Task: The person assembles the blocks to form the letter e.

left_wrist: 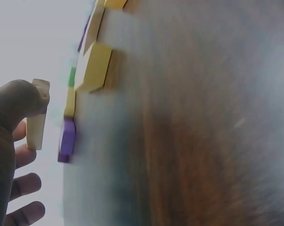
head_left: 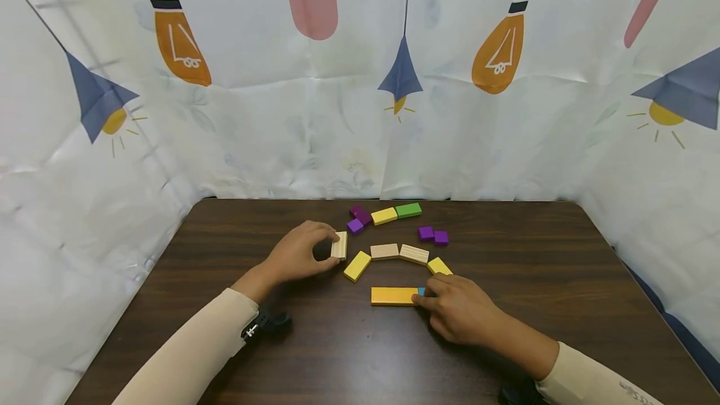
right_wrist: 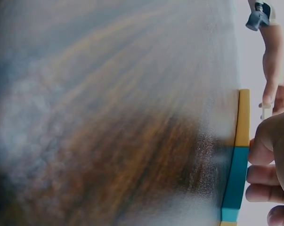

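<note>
Beige sleeves (head_left: 188, 352) reach over a dark wood-grain table (head_left: 360, 361) before white lamp-print cloth (head_left: 360, 149). Left thumb and fingers pinch a pale wooden block (head_left: 340, 247) near a yellow block (head_left: 357, 266); the right hand (head_left: 467, 310) touches an orange block (head_left: 392, 296), its grip hard to tell.

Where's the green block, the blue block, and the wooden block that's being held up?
Green block (head_left: 408, 210): head view, on its top face.
Blue block (right_wrist: 235, 179): right wrist view, on its long face.
Held wooden block (left_wrist: 36, 131): left wrist view, on the part below the thumb (left_wrist: 26, 96).
</note>
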`<state>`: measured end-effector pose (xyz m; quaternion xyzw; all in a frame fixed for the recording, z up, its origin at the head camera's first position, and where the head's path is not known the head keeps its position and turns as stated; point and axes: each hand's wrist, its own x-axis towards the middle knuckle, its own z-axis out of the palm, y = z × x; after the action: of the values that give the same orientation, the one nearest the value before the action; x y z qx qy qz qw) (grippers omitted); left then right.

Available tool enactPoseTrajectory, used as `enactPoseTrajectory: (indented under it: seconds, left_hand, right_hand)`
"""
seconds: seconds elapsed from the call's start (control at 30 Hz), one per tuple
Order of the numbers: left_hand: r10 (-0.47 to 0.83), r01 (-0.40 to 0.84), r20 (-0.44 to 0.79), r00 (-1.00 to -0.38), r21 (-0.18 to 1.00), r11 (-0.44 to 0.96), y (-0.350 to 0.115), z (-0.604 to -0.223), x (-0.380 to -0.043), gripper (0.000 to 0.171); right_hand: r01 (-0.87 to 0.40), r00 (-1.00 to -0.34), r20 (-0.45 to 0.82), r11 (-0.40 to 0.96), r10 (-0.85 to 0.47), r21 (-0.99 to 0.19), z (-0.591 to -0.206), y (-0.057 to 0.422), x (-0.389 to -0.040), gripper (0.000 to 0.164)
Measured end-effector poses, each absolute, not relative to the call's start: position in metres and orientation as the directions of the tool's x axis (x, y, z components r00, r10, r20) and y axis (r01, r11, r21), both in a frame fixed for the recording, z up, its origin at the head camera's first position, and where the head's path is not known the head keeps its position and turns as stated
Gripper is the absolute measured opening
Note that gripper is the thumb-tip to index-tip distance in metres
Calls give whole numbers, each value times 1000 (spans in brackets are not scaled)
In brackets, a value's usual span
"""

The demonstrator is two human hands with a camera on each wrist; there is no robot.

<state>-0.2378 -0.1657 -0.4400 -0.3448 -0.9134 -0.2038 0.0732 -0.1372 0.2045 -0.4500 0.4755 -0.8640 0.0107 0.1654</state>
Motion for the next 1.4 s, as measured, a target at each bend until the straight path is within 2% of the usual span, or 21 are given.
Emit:
enactPoseTrajectory:
  seconds: [0.3,0.53,1.13,1.33,1.4]
  left_hand:
    - [640,715,319,-699,316,624,-160,-441,-209,37]
    - [679,743,304,-669,317,590,-154,-444,-195,38]
    - [687,742,289,-667,334,581,-156,-448,-169,41]
    - [688,733,266,-675,343,588,-157,-453,-165,39]
    - [688,733,265,-676,343,588,-156,-454,-165,39]
  right_hand:
    - [-825,-492,308,549,-814,133,-449,205,-136,36]
    - [-823,-496,307,552,-812,133,-449,206,-136,35]
    - [-827,-494,320,551,-808,113,-451,206,-137,35]
    - [-828,-499,328,553,-802,94,-452,206,-137,28]
    - [-824,-508,322,560,-799,89,-453,206,-137,30]
